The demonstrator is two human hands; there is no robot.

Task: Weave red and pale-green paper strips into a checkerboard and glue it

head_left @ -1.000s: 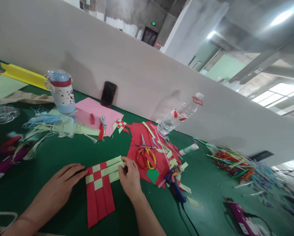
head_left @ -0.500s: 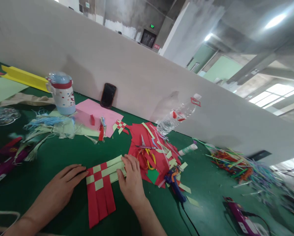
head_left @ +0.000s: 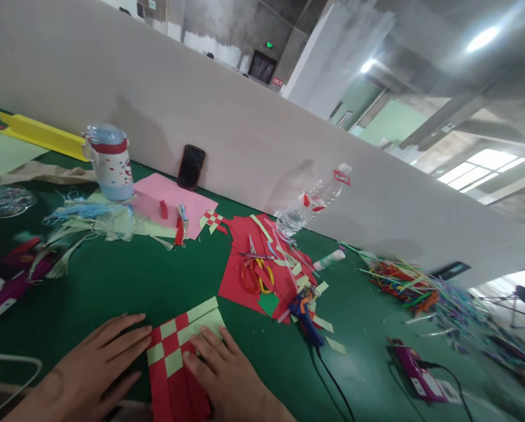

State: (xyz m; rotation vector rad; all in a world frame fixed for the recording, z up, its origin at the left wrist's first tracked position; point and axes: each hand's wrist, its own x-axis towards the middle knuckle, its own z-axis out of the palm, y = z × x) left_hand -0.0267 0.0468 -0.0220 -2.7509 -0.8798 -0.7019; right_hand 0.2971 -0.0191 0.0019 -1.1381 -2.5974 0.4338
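A woven piece of red and pale green paper strips (head_left: 170, 346) lies on the green table in front of me, with a checkered patch at its upper left corner. Its red strips run toward me, and its pale green strips reach to the right. My left hand (head_left: 98, 369) rests beside its left edge, fingers stretched out and the tips at the red border. Across the green and red strips, my right hand (head_left: 229, 366) lies with its fingers spread and pressing down. It covers part of the strips, and their lower ends run out of view.
Scissors (head_left: 257, 275) lie on red paper (head_left: 232, 272) beyond my right hand. A blue glue gun (head_left: 307, 325) with a cord is right of them. Farther back stand a plastic bottle (head_left: 310, 202), a phone (head_left: 191, 167) and a cup (head_left: 113, 167). Tassels (head_left: 84, 217) lie left.
The woven paper has come nearer to me, along with both hands. My right hand has shifted from the far ends of the green strips onto the strips beside the checkered patch.
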